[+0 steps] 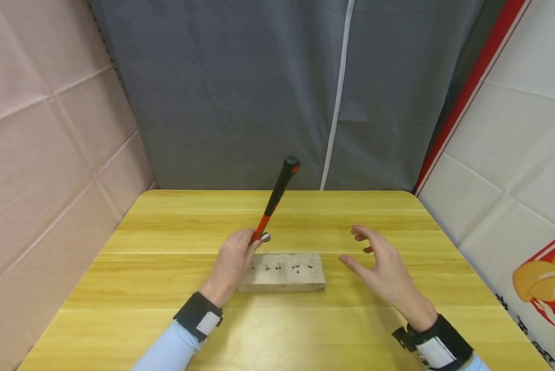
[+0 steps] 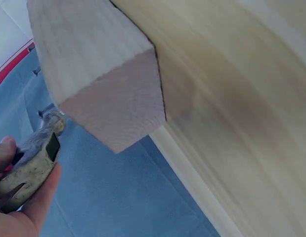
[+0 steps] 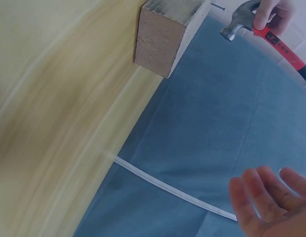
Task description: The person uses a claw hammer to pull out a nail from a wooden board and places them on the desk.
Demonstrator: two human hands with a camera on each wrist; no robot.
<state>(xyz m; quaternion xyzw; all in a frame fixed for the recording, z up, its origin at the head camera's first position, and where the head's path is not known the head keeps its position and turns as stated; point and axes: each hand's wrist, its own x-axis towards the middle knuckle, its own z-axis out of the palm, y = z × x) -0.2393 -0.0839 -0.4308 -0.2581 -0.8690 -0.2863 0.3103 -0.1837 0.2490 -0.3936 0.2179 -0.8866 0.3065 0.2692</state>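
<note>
My left hand [image 1: 229, 262] grips a claw hammer [image 1: 279, 193] by its head end, over the left end of a wooden block [image 1: 288, 279]. The hammer's red and black handle slants up and away to the right. In the left wrist view, fingers and thumb close around the metal hammer head [image 2: 31, 160]. Small dark marks dot the block's top, and a nail [image 3: 218, 7] sticks out from it in the right wrist view. To the right of the block hovers my right hand [image 1: 387, 268], its fingers loosely bent and apart, holding nothing.
The block lies on a yellow wood-grain table [image 1: 166, 304]. Behind the table's far edge hangs a grey curtain [image 1: 240, 103] with a white cord [image 1: 337, 103]. A pinkish cloth wall [image 1: 50, 180] stands left, and a white printed sheet [image 1: 514, 154] with red edging stands right.
</note>
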